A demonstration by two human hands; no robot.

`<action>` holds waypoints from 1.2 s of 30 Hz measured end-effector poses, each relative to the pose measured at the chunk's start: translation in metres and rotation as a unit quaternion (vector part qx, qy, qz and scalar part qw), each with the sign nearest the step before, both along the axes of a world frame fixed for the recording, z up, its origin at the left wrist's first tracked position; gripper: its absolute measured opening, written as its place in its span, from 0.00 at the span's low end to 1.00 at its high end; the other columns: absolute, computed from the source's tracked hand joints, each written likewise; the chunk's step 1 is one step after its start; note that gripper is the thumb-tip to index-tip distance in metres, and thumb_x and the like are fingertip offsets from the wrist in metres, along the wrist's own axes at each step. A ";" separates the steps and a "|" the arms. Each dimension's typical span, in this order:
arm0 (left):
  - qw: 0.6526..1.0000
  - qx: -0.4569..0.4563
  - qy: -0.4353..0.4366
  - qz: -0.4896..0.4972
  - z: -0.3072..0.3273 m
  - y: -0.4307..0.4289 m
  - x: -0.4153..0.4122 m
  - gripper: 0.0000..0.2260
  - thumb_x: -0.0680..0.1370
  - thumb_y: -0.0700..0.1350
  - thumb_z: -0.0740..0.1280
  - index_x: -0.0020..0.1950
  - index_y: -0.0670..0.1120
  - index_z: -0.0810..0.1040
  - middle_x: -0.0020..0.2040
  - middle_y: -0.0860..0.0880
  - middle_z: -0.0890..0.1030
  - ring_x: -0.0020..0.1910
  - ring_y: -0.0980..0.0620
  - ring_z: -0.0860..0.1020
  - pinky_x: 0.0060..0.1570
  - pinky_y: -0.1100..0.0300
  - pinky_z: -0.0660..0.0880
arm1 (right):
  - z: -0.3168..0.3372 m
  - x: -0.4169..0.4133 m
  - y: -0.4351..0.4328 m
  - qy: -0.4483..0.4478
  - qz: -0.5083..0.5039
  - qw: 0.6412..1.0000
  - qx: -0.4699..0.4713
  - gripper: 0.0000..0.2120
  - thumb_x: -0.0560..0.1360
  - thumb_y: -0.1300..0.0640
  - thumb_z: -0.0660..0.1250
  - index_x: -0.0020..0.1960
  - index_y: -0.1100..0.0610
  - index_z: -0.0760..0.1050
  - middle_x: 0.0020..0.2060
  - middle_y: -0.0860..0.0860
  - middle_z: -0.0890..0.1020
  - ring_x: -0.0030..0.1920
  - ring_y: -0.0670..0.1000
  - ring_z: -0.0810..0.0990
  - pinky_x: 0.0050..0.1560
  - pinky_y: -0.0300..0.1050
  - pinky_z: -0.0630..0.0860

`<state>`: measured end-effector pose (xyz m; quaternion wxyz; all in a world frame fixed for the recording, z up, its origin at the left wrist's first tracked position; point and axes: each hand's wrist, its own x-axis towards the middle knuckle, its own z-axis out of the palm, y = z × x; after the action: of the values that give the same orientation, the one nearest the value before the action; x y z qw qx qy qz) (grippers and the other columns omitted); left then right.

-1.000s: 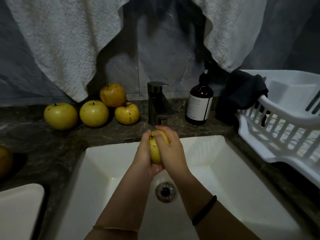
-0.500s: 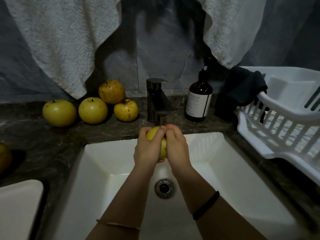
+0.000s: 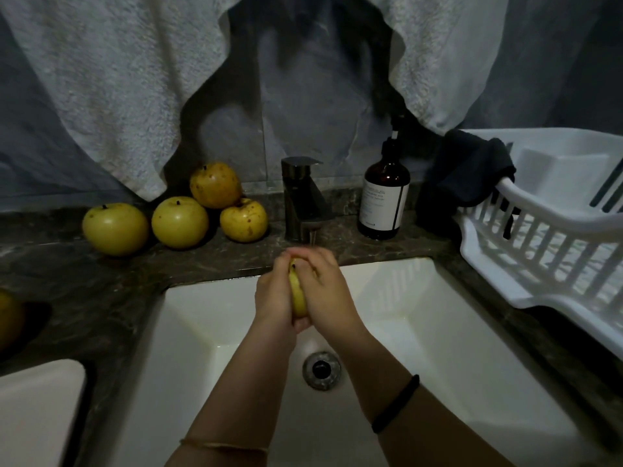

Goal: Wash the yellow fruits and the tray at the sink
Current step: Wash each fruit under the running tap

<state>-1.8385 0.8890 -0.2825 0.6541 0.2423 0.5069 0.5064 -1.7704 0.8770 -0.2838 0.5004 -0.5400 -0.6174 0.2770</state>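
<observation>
A yellow fruit (image 3: pixel 298 294) is clasped between my left hand (image 3: pixel 273 294) and my right hand (image 3: pixel 325 291), just under the spout of the dark tap (image 3: pixel 301 197), over the white sink (image 3: pixel 421 332). Only a narrow strip of the fruit shows between the palms. Several more yellow fruits (image 3: pixel 178 221) lie on the dark counter left of the tap. Another yellow fruit (image 3: pixel 8 318) peeks in at the left edge. A white tray (image 3: pixel 37 409) sits at the bottom left corner.
A brown soap bottle (image 3: pixel 384 200) stands right of the tap. A white dish rack (image 3: pixel 546 244) with a dark cloth (image 3: pixel 472 173) over its rim fills the right side. Two pale towels (image 3: pixel 111 79) hang on the wall. The drain (image 3: pixel 321 369) lies below my hands.
My hands have kept turning and rubbing the fruit between them under the spout; my right hand now covers more of it, so less yellow shows.
</observation>
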 end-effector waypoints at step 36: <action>0.992 -0.038 -0.037 -0.119 0.000 -0.003 -0.001 0.29 0.67 0.60 0.75 0.63 0.49 0.74 0.58 0.43 0.79 0.50 0.43 0.82 0.36 0.50 0.80 | 0.006 0.016 0.000 0.192 -0.064 0.972 -0.118 0.12 0.81 0.45 0.54 0.59 0.48 0.70 0.47 0.45 0.73 0.47 0.45 0.74 0.45 0.42 0.71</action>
<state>-1.8397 0.8862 -0.2829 0.7365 0.2569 0.4691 0.4142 -1.7543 0.8768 -0.2779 0.5589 -0.5708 -0.4369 0.4134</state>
